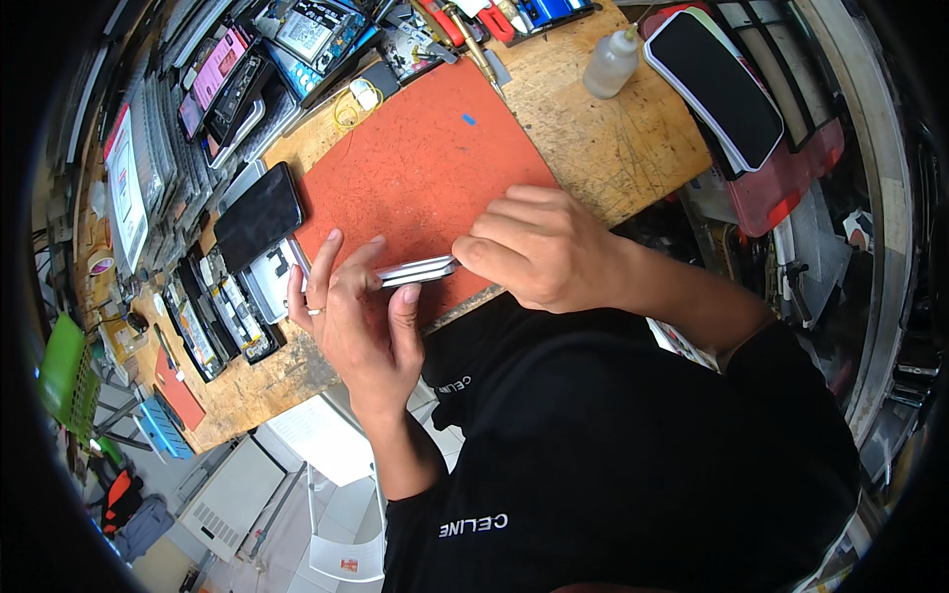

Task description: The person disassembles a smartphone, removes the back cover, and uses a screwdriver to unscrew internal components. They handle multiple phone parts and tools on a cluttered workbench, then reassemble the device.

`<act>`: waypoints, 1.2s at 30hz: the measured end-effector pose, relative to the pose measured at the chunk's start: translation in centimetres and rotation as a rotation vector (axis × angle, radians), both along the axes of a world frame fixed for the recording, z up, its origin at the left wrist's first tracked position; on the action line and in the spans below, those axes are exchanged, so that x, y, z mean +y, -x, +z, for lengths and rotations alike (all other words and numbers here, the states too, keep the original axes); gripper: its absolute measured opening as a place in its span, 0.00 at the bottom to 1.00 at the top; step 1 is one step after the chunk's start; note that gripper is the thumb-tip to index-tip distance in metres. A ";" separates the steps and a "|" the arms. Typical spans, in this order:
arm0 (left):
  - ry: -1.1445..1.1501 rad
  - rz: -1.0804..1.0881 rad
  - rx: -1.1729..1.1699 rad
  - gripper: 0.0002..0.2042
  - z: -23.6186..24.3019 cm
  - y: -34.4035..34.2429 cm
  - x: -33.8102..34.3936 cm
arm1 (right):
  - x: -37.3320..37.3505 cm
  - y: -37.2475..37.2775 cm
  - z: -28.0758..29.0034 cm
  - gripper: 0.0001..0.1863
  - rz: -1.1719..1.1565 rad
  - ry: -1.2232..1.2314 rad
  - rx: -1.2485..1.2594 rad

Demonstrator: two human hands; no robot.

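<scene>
- Phone (pixel 417 271), thin and silver-edged, is held edge-on above the near edge of the counter (pixel 613 148), over the red mat (pixel 415 168).
- Left hand (pixel 361 311) cradles its left end, fingers curled around it; right hand (pixel 539 247) pinches its right end shut.
- Risk: too much prying force could crack the phone, or it could slip off the counter's near edge.

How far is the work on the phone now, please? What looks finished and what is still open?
Done: several opened phones already lie stripped beside the red mat. In hand: the left hand holds a thin phone edge-on while the right hand presses at its end. Left: the phone looks unopened, its halves together; whether a seam has started cannot be seen.
</scene>
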State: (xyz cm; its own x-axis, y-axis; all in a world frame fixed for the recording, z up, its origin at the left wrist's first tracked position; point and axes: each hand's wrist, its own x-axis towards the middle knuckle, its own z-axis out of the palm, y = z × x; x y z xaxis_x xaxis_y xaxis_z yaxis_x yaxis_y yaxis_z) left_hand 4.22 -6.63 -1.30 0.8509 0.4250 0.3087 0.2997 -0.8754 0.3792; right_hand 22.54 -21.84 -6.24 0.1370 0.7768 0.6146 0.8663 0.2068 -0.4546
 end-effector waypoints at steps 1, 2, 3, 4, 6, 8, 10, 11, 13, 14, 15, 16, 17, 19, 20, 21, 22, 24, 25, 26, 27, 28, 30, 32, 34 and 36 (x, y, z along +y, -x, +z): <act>-0.001 0.004 0.002 0.13 0.0 0.0 0.0 | 0.1 0.0 -0.3 0.06 -0.003 -0.025 0.013; -0.002 0.008 0.005 0.13 0.0 0.0 -0.1 | 0.1 0.1 -0.6 0.07 -0.007 -0.033 0.018; -0.005 0.008 0.006 0.13 0.0 -0.1 -0.1 | 0.2 0.1 -0.7 0.07 -0.013 -0.039 0.030; -0.009 0.007 0.007 0.13 0.0 -0.1 0.0 | 0.3 0.1 -0.6 0.07 -0.020 -0.046 0.041; -0.014 0.007 0.015 0.13 0.1 -0.1 0.0 | 0.3 0.0 -0.1 0.07 -0.006 -0.042 0.014; -0.013 0.009 0.033 0.13 0.1 -0.1 0.1 | 0.2 -0.2 1.0 0.07 0.006 -0.005 -0.050; -0.008 0.013 0.037 0.14 0.1 0.0 0.0 | -0.2 -0.4 2.5 0.07 0.025 0.072 -0.139; -0.006 0.017 0.038 0.14 0.1 0.0 0.0 | -0.3 -0.4 3.2 0.07 0.026 0.111 -0.182; -0.010 0.014 0.028 0.14 -0.1 0.0 0.0 | -0.5 -0.4 4.4 0.08 0.042 0.204 -0.256; -0.013 0.012 0.023 0.14 -0.2 0.0 0.1 | -0.3 -0.4 4.7 0.08 0.040 0.221 -0.268; -0.011 0.009 0.001 0.14 -0.3 0.0 0.1 | -0.3 -0.4 5.0 0.08 0.039 0.240 -0.280; -0.008 0.007 -0.020 0.15 -0.4 -0.1 0.2 | -0.2 -0.4 5.0 0.09 0.040 0.260 -0.289; -0.004 0.003 -0.041 0.15 -0.4 -0.1 0.2 | -0.1 -0.4 5.0 0.09 0.044 0.263 -0.280; -0.008 0.009 0.001 0.14 -0.4 0.0 0.1 | -0.1 -0.4 4.6 0.08 0.053 0.274 -0.255; -0.011 0.010 0.022 0.14 -0.3 0.1 0.0 | -0.1 -0.4 4.4 0.08 0.051 0.258 -0.233; -0.004 0.015 0.030 0.14 -0.2 0.1 0.0 | -0.1 -0.4 4.1 0.08 0.047 0.246 -0.211; 0.002 0.019 0.037 0.14 -0.2 0.1 -0.1 | -0.1 -0.4 3.9 0.08 0.045 0.241 -0.190; 0.009 0.018 0.013 0.15 -0.2 0.0 -0.1 | -0.2 -0.4 3.5 0.07 0.043 0.231 -0.160; 0.010 0.014 -0.017 0.17 -0.3 -0.2 0.0 | -0.2 -0.4 3.4 0.07 0.045 0.229 -0.141; 0.011 0.011 -0.047 0.21 -0.3 -0.2 0.0 | -0.2 -0.4 3.3 0.07 0.043 0.228 -0.136; 0.008 0.013 -0.016 0.17 -0.3 -0.2 0.0 | -0.3 -0.3 3.2 0.06 0.041 0.227 -0.127; 0.006 0.016 0.015 0.15 -0.1 -0.1 0.0 | -0.3 -0.3 3.1 0.06 0.040 0.226 -0.118; 0.002 0.020 0.046 0.15 0.0 -0.1 -0.1 | -0.3 -0.3 2.7 0.06 0.036 0.206 -0.101; 0.000 0.023 0.046 0.15 0.1 0.0 -0.1 | -0.5 -0.2 2.2 0.05 0.034 0.195 -0.081; 0.003 0.022 0.043 0.15 0.1 0.0 -0.1 | -0.7 -0.2 1.6 0.05 0.037 0.195 -0.059; 0.006 0.023 0.044 0.15 0.1 -0.1 -0.1 | -0.6 -0.1 0.9 0.04 0.029 0.144 -0.007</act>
